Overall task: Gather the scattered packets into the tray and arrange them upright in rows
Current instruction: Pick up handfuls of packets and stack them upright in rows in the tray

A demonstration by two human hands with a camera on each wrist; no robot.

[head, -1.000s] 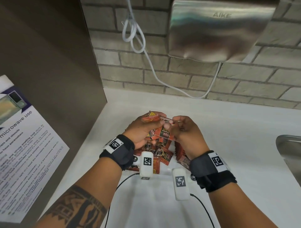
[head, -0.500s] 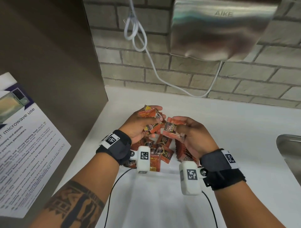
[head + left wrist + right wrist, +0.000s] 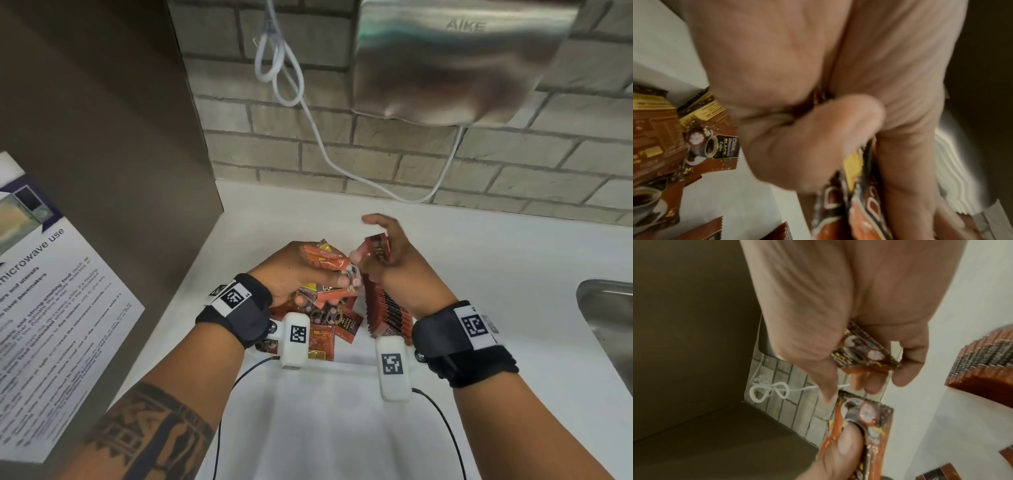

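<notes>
One white counter [image 3: 479, 274] below brick wall [image 3: 342, 154]

Shared pantry: microwave-use notice [image 3: 51, 308], wall hand dryer [image 3: 455, 58], steel sink [image 3: 609, 322], white counter [image 3: 496, 274]

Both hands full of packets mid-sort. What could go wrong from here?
1. The left hand grips a loose bunch of packets; one might slip back onto the pile.
2. The right hand pinches one packet close above the upright row; a careless insert could topple it.
</notes>
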